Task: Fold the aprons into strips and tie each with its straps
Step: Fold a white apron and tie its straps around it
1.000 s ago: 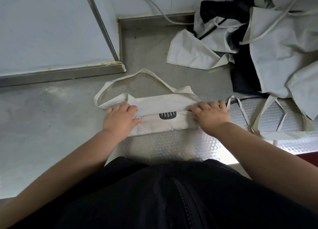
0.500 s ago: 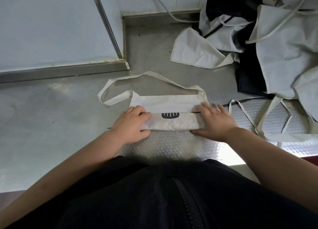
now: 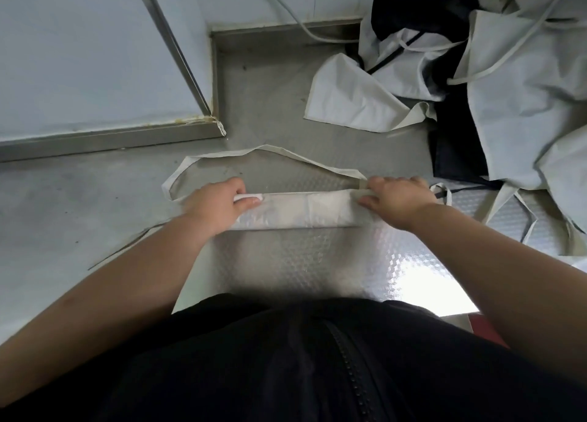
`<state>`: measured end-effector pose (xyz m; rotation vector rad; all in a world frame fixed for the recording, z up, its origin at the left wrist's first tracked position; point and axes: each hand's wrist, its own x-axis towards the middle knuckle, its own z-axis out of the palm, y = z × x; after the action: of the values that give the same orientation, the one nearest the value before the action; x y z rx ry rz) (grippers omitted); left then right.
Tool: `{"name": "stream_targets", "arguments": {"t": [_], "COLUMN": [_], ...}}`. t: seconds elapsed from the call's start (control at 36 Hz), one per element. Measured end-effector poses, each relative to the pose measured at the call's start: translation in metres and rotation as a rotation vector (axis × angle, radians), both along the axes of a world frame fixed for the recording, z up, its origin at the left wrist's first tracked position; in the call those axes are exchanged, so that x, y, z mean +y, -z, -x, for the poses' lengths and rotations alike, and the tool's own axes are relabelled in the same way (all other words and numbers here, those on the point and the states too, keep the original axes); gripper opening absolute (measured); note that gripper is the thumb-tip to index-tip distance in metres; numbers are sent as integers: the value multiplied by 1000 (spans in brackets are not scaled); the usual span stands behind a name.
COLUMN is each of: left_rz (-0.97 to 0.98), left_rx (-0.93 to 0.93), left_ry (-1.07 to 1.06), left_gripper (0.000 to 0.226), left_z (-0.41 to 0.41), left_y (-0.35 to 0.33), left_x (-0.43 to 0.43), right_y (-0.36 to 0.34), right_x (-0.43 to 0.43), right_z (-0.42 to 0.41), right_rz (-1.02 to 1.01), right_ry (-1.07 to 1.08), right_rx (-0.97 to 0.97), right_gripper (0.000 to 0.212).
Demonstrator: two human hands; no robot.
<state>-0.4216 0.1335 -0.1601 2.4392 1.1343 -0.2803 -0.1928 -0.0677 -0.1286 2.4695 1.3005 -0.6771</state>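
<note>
Folded over again: the apron (image 3: 301, 210) is now a narrow strip, my left grip (image 3: 219, 204) and right grip (image 3: 397, 199) pinching its ends. The straps (image 3: 263, 149) come next, I reckon.

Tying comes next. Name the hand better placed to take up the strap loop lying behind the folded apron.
Right, probably. The strap loop runs straight to the right hand, which grips the folded apron at that end. The left hand pinches the other end, the loop bending out past it.
</note>
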Motion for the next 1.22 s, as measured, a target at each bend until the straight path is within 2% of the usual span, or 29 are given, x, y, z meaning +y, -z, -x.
{"name": "stream_targets", "arguments": {"t": [0.08,0.17,0.25,0.31,0.36,0.44,0.5,0.58,0.69,0.78,0.81,0.86,0.89,0.94,1.0,1.06,1.14,1.22], "left_rz": [26,-62,-377,-555,-496,-153,-131,-187,-206,-329,-370,-442,-417,-102,304,514,620,564], "left_rx": [-104,-124,-109,-223,-293,-81,23,78,167,192,112,-183,-311,-480,-504,-576,-676,-736], "left_ry": [-50,-65,50,201,409,497,464,399,243,63,-26,-259,-411,-795,-1206,-1443,-1534,-1394], "left_gripper": [37,40,30,15,31,71,81,80,83,75,69,56,52,53,66,74,66,44], "left_z": [-2,-2,-2,-6,-12,-17,-11,2,24,39,43,43,38,22,4,-7,-14,-23], "left_y": [3,4,8,11,13,10,18,23,18,10,8,3,-4,-6,-4,-2,0,-2], "left_x": [-1,-4,-15,-30,-50,-78,-82,-73,-65,-64,-66,-73,-77,-80,-78,-70,-60,-68], "right_y": [10,15,11,9,12,24,32,36,27,19,17,17,17,19,22,23,25,27], "right_x": [2,6,9,8,6,0,-4,-8,-3,3,6,9,11,11,11,10,8,7], "right_z": [-3,1,10,19,32,48,53,52,52,55,57,59,60,61,58,56,54,53], "right_rz": [18,46,37,-63,-154,-192,-160,-103,-139,-159,-162,-164,-170,-194,-224,-246,-277,-281], "right_ry": [23,61,66,-2,-85,-130,-148,-176,-90,-67,-70,-80,-80,-61,-41,-26,-8,3], "right_rx": [-37,-65,-114,-187,-162,14,55,46,85,55,32,-9,-7,39,92,141,185,200], "right_gripper": [51,53,45,35,41,65,86,88,57,53,52,49,48,47,48,49,50,50]}}
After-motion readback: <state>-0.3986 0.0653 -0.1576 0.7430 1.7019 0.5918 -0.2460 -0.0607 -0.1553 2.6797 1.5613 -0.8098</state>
